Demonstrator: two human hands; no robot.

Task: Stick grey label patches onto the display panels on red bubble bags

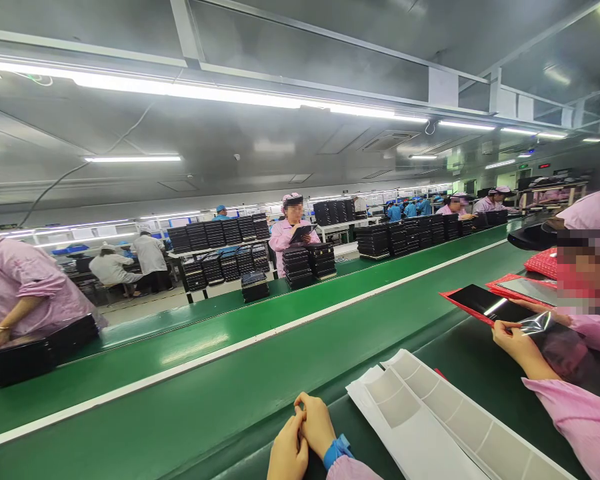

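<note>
My left hand (pixel 289 450) and my right hand (pixel 317 424) rest against each other at the bottom middle, over the near edge of the green bench. Both have their fingers curled and pressed together, and no object shows in either. A blue wrist strap (pixel 337 451) circles my right wrist, below a pink sleeve. Close by on the right lie white sheets (pixel 420 427) bearing rows of grey rectangular labels.
A green conveyor belt (pixel 180 393) with a white line runs across. Beyond it stand stacks of black panels (pixel 297 268). At right, a co-worker's hands (pixel 517 343) handle a dark glossy panel (pixel 490 305) above red wrapping (pixel 453 303). Other workers stand across the line.
</note>
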